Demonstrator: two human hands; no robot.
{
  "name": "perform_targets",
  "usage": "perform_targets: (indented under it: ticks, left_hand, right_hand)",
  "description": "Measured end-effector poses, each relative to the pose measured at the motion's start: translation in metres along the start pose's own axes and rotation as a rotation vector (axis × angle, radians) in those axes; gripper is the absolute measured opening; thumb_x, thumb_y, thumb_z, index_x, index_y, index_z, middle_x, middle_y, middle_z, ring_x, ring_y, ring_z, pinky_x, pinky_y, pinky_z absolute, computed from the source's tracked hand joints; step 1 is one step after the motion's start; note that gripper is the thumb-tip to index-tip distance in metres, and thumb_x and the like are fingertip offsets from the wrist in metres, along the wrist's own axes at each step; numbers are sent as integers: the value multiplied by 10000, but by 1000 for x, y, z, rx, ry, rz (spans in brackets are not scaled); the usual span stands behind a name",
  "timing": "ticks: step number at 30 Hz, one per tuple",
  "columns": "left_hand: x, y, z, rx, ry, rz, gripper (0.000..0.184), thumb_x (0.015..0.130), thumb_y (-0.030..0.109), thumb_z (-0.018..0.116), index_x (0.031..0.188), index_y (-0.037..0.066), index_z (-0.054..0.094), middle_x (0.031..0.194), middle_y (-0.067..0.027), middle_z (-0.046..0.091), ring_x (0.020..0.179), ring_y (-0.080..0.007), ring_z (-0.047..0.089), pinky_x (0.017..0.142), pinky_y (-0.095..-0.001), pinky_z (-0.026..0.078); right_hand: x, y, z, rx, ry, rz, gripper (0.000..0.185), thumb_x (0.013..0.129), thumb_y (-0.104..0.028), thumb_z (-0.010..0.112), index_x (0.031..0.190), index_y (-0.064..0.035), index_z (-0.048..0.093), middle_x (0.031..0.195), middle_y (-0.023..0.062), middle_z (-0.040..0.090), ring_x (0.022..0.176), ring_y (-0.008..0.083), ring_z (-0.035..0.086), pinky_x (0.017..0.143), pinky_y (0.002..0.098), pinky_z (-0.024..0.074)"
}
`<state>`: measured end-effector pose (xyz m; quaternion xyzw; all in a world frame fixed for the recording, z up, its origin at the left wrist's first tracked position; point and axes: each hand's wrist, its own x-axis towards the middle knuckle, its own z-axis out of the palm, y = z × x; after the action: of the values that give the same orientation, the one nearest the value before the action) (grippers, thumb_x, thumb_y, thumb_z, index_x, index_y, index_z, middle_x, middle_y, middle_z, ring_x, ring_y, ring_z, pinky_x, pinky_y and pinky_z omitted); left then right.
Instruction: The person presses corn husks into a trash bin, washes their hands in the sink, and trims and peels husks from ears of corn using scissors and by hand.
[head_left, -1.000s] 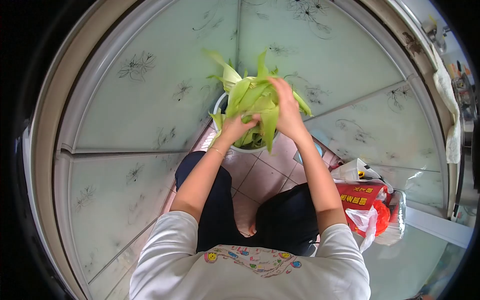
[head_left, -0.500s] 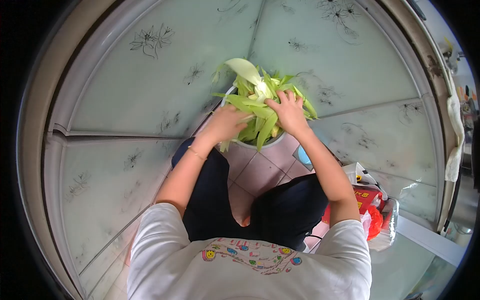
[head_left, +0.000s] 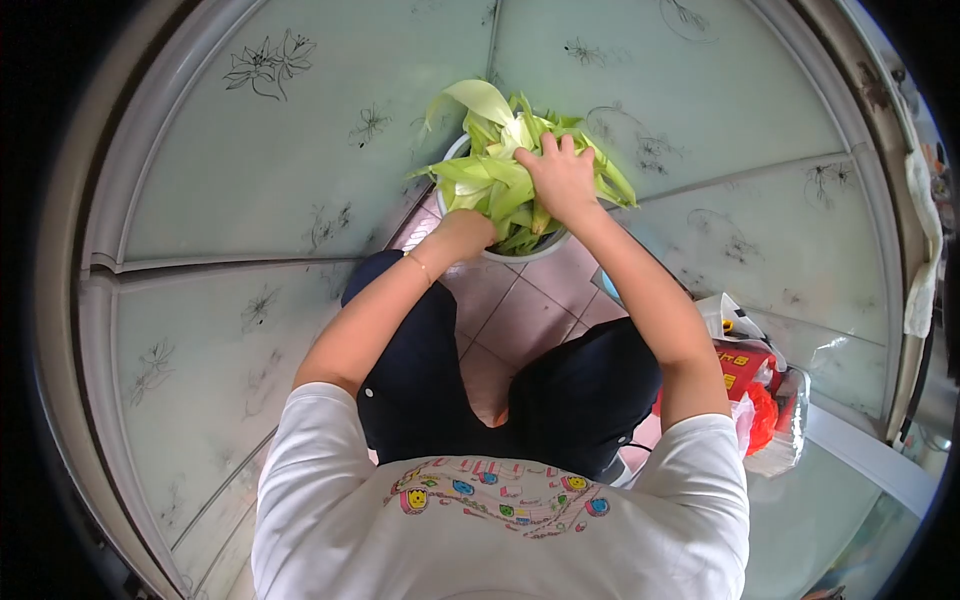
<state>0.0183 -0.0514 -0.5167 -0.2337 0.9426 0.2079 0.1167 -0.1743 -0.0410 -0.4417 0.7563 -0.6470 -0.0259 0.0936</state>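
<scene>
Green corn husks [head_left: 490, 180] are heaped above the rim of a round white bucket [head_left: 446, 160]. My left hand [head_left: 467, 233] is at the bucket's near left side, curled into the husks, its fingertips hidden among the leaves. On the right of the heap lies my right hand [head_left: 562, 178], palm down with fingers spread over the leaves. One broad pale leaf [head_left: 478, 98] curls up at the back. Whether a cob is inside the heap is hidden.
Frosted panels with flower drawings [head_left: 270, 65] meet in a corner behind the bucket. Pink floor tiles [head_left: 515, 325] lie between my knees. To the right are a red box [head_left: 738, 368], a red plastic bag [head_left: 762, 418] and part of a light-blue object [head_left: 609, 285].
My left hand has curled and moved deeper along the near side of the heap. Husks above it have shifted and bunched up. The view has tilted, and the bucket appears higher.
</scene>
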Motion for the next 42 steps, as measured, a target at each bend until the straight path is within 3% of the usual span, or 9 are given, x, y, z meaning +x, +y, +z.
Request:
perform_targets:
  ticks: [6, 18, 21, 24, 30, 33, 36, 39, 42]
  left_hand:
    - [27, 17, -18, 67, -290, -262, 211, 819, 138, 603, 987, 76, 715, 1013, -109, 702, 953, -298, 667, 787, -404, 525]
    - [58, 9, 18, 91, -372, -361, 261, 848, 118, 564, 1061, 54, 701, 1138, -127, 672, 1056, -266, 649, 854, -376, 504]
    - [65, 5, 26, 113, -424, -455, 316, 895, 199, 518, 1152, 115, 680, 1227, -67, 640, 1133, -211, 610, 892, -355, 463]
    - [61, 4, 26, 109, -437, -366, 319, 893, 242, 540, 1133, 86, 680, 1189, -82, 655, 1119, -230, 615, 877, -346, 472]
    - [50, -4, -2, -252, -440, -240, 276, 822, 273, 617, 915, 30, 712, 925, -142, 708, 861, -289, 678, 775, -366, 512]
    - [55, -17, 18, -614, -291, -356, 202, 786, 217, 634, 821, 35, 716, 823, -154, 701, 771, -301, 673, 754, -391, 513]
    - [24, 26, -19, -232, -11, -342, 191, 812, 166, 626, 934, 46, 712, 876, -160, 696, 795, -305, 663, 741, -386, 512]
    - [22, 52, -13, -617, 251, -33, 175, 805, 124, 642, 942, 34, 704, 891, -165, 691, 804, -316, 663, 739, -384, 511]
    - [49, 48, 11, -531, 246, -142, 172, 781, 161, 669, 894, 39, 712, 875, -173, 686, 817, -334, 658, 758, -395, 516]
  right_hand:
    - [1, -21, 5, -35, 33, 101, 264, 816, -177, 587, 1068, -254, 595, 1043, 79, 543, 1015, 300, 519, 836, 544, 368]
    - [6, -15, 12, 51, 110, 48, 252, 802, -141, 586, 1039, -224, 589, 1015, 93, 520, 991, 280, 508, 848, 528, 359]
    - [7, -16, 15, 55, 135, 27, 258, 798, -132, 584, 1044, -212, 588, 1006, 93, 516, 985, 278, 504, 842, 528, 362]
    - [5, -12, 15, 52, 148, 12, 260, 794, -121, 583, 1042, -197, 585, 999, 93, 513, 980, 278, 502, 836, 522, 366]
    - [8, -9, 11, 84, 166, 1, 266, 780, -96, 583, 1031, -186, 582, 978, 96, 509, 968, 274, 496, 813, 483, 369]
    - [6, -7, 7, 107, 194, -4, 265, 772, -91, 584, 1022, -178, 579, 962, 97, 507, 956, 272, 492, 788, 454, 365]
    - [8, -2, 8, 113, 225, -25, 257, 767, -88, 582, 1011, -168, 576, 950, 97, 504, 944, 272, 492, 773, 434, 363]
    - [12, -4, 14, 120, 268, -46, 250, 764, -89, 584, 1002, -165, 576, 946, 97, 503, 941, 274, 496, 777, 428, 368]
    - [13, -2, 14, 131, 287, -52, 248, 764, -96, 589, 1001, -166, 577, 943, 94, 505, 939, 272, 500, 782, 423, 372]
